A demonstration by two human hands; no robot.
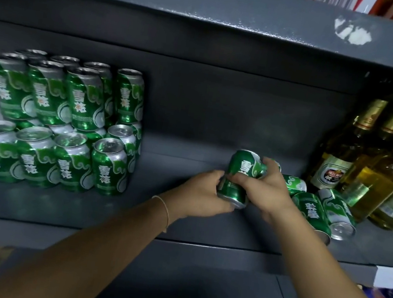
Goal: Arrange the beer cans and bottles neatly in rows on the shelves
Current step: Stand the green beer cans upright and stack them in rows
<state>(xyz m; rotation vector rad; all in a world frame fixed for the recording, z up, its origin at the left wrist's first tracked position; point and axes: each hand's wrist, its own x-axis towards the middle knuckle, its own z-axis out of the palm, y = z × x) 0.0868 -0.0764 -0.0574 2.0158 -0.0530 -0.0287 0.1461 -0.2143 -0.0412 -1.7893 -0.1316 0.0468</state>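
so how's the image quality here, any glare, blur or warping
Head view: dim overall, with a pale glare patch on the upper shelf edge. Wide-angle warping bends that edge and leans the stacked cans and bottles outward. The can held by the left hand and right hand is fairly sharp; the bottom corners are blurred.

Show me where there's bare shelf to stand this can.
Bare shelf runs between the stacked cans and the held can, which both hands grip. It is crowded right: fallen cans lie against the bottles.
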